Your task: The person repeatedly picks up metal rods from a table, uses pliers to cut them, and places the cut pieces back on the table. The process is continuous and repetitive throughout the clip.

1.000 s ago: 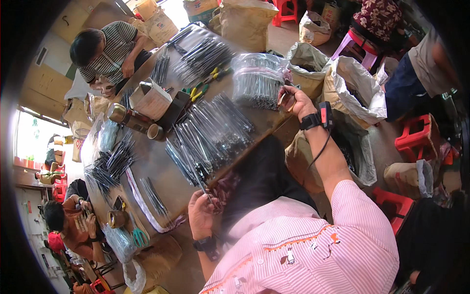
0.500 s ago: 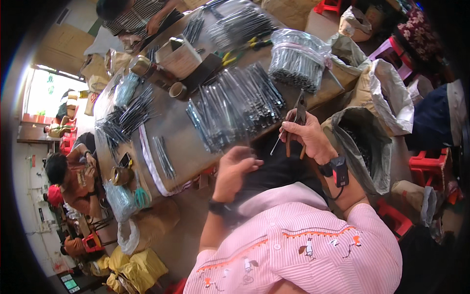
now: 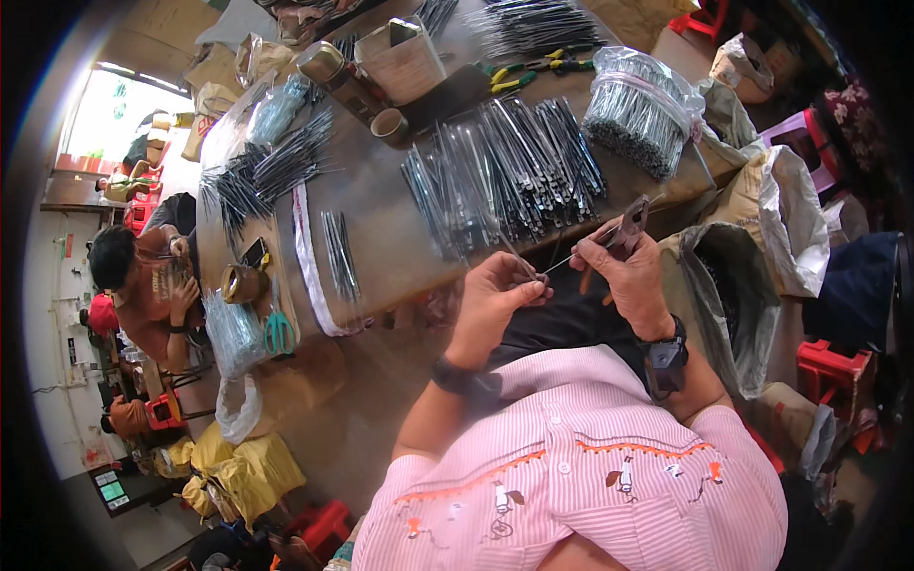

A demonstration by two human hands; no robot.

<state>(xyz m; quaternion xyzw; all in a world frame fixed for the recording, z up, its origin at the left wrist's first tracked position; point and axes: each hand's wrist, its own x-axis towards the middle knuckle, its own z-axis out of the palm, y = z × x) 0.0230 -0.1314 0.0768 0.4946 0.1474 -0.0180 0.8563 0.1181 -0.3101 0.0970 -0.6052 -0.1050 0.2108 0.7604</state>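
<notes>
Thin metal rod (image 3: pixel 560 264) is held between the two hands, over the dark-clad lap, just off the near table edge. One end is pinched by thumb and fingers of the left hand (image 3: pixel 500 297); grip is narrow, closed on the rod. The other end is met at the right hand (image 3: pixel 630 278); whether it is pinched there cannot be told. Pliers (image 3: pixel 631 221) are clasped in the right hand, head pointing up and away, handles showing below the fingers; how far the plier jaws are parted cannot be told. A strip end is also seen sticking up from the left fingers; whether it is a separate piece cannot be told.

Just beyond the grip, a row of metal strips (image 3: pixel 519 157) is laid out on the table (image 3: pixel 386 228). Beyond and right of the grip, a plastic-wrapped bundle (image 3: pixel 636 114) is stood on the table. Farther off, yellow-and-green-handled pliers (image 3: pixel 514 81) are placed behind the row. Left of the grip, a small group of strips (image 3: pixel 340 255) is set beside a pale ribbon (image 3: pixel 309 257); farther left, teal-handled scissors (image 3: pixel 278 333) are seen. Right of the grip, an open sack (image 3: pixel 762 314) is stood beside the table.
</notes>
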